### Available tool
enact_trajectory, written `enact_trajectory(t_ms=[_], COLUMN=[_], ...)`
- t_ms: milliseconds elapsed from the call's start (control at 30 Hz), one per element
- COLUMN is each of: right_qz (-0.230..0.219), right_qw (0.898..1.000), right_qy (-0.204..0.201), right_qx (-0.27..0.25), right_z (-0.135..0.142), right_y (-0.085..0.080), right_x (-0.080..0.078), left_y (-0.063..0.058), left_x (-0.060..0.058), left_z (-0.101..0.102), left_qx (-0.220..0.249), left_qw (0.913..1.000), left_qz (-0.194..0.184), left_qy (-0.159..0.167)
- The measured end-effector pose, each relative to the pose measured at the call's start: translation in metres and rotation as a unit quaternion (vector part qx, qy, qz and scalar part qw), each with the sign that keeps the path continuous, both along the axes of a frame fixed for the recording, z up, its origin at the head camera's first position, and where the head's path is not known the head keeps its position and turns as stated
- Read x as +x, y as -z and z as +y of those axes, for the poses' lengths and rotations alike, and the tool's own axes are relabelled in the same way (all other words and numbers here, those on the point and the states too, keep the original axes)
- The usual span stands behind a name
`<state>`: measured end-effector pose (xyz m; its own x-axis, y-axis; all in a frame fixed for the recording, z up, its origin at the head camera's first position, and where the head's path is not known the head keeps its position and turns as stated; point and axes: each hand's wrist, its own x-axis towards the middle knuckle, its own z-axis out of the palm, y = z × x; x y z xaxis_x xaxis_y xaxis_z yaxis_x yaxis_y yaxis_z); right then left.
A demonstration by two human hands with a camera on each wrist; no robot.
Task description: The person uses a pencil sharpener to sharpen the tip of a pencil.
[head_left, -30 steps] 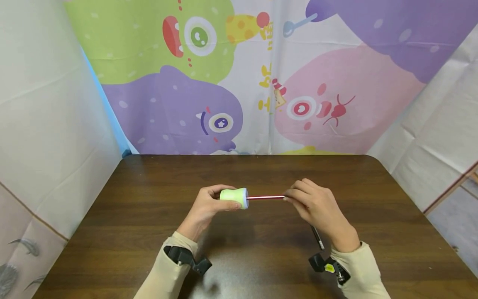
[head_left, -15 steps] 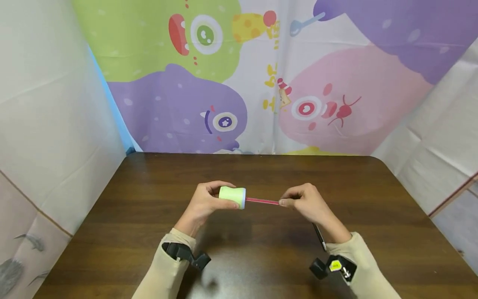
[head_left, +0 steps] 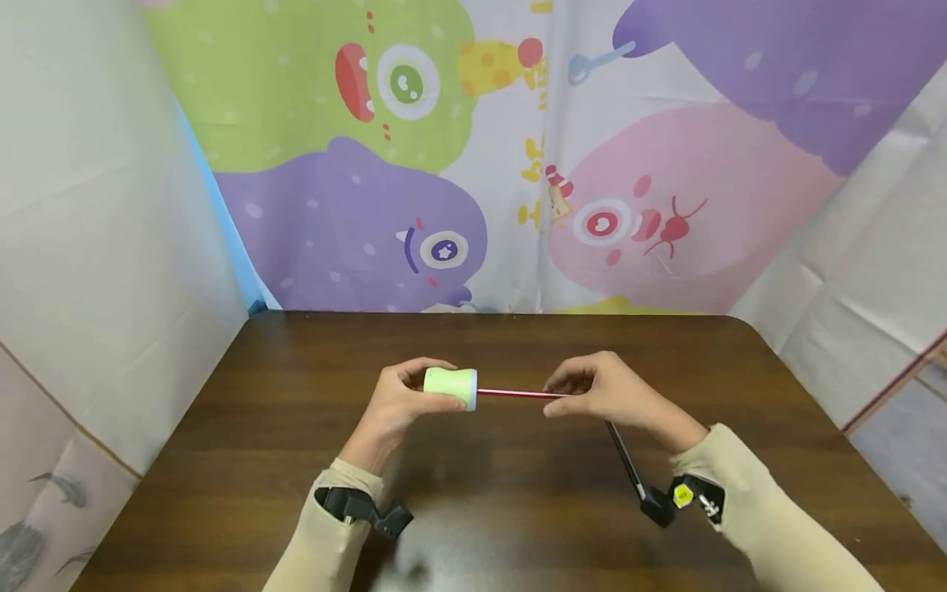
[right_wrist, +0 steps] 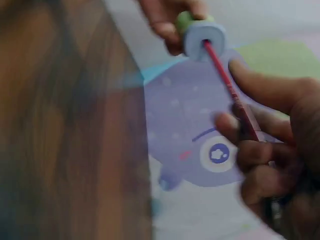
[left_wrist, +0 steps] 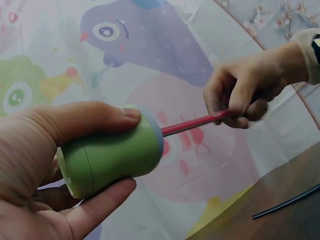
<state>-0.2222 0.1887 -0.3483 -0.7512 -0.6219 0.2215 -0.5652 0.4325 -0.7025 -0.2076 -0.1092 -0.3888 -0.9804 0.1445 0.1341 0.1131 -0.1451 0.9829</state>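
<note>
My left hand (head_left: pixel 392 407) grips a green pencil sharpener (head_left: pixel 447 388) with a pale blue end face, thumb on one side and fingers on the other. A red pencil (head_left: pixel 514 393) sticks out of the hole in that face, held roughly level above the table. At the pencil's other end is my right hand (head_left: pixel 610 390), its fingers curled round the shaft. In the right wrist view the thumb (right_wrist: pixel 270 87) looks lifted off the pencil, and motion blurs the fingers. The pencil's tip is hidden inside the sharpener (left_wrist: pixel 110 155).
A dark pencil (head_left: pixel 625 456) lies on the brown wooden table (head_left: pixel 481 510), below my right hand and partly covered by the right wrist camera (head_left: pixel 657 506). A cartoon-printed curtain (head_left: pixel 510 247) hangs behind the table, and pale cloth walls (head_left: pixel 111 205) stand at the sides.
My right hand has turned at the wrist and changed its hold along the red pencil. The left hand and sharpener have shifted slightly left in view; the pencil stays in the hole.
</note>
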Motion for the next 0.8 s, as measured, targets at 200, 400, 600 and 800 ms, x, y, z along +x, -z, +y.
enact_trajectory(t_ms=[200, 400, 600, 800], right_qz=[0.533, 0.608, 0.251, -0.26], right_qw=[0.845, 0.794, 0.967, 0.964], right_qy=[-0.044, -0.005, 0.023, 0.044], right_qx=[-0.016, -0.018, 0.042, 0.026], right_z=[0.0, -0.006, -0.005, 0.001], right_y=[0.013, 0.017, 0.0, -0.019], right_x=[0.0, 0.002, 0.01, -0.006], left_y=[0.007, 0.011, 0.015, 0.018], left_x=[0.0, 0.002, 0.001, 0.0], left_z=[0.01, 0.017, 0.021, 0.023], left_qx=[0.075, 0.118, 0.121, 0.084], left_qw=[0.9965, 0.9893, 0.9889, 0.9949], left_qz=[-0.034, -0.085, -0.086, -0.054], left_qy=[0.01, 0.018, 0.007, 0.01])
